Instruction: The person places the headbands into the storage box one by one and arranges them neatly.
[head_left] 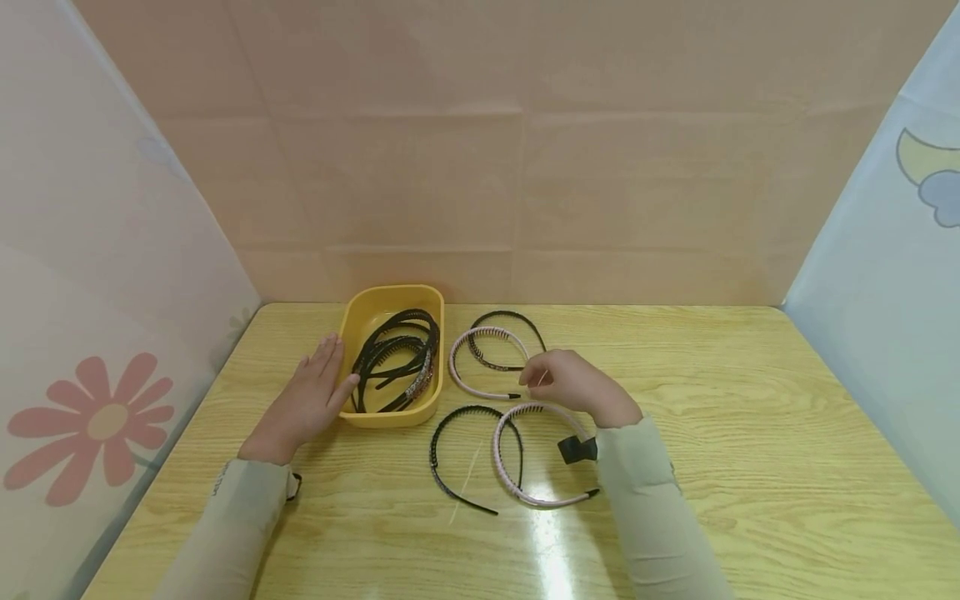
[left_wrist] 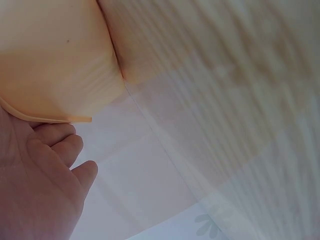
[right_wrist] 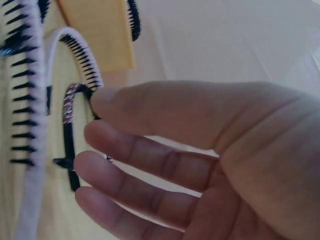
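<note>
So the left hand (head_left: 306, 398) is lying flat along the side of a yellow plastic-looking tub with rounded corners (head_left: 397, 421). Fingers are pretty much straight there, touching the rim and not wrapped around anything. Inside the tub, just right of those fingers, there's a tangle of black toothed headbands (head_left: 411, 314), with sparkly bits on the side away from the hand.

The right hand (head_left: 573, 385) is over by a pale pink headband with black comb teeth (head_left: 453, 364), which lies on the counter just left of the fingers. Those fingers are bent, thumb opposite, right at the headband's open side. Honestly can't tell if they're pinching it or only touching, since the thumb covers that spot.

Just beyond the same fingers is a thin black headband with a glittery section (head_left: 534, 327), overlapping the pink one. On the near side of the fingers sits a second pink headband with a black tip (head_left: 497, 454), crossing another thin black headband (head_left: 432, 450) a bit farther left.

It's all on a light wood-grain counter (head_left: 750, 433), with a creased pinkish-beige backdrop (head_left: 480, 200) well beyond both hands' fingers.
</note>
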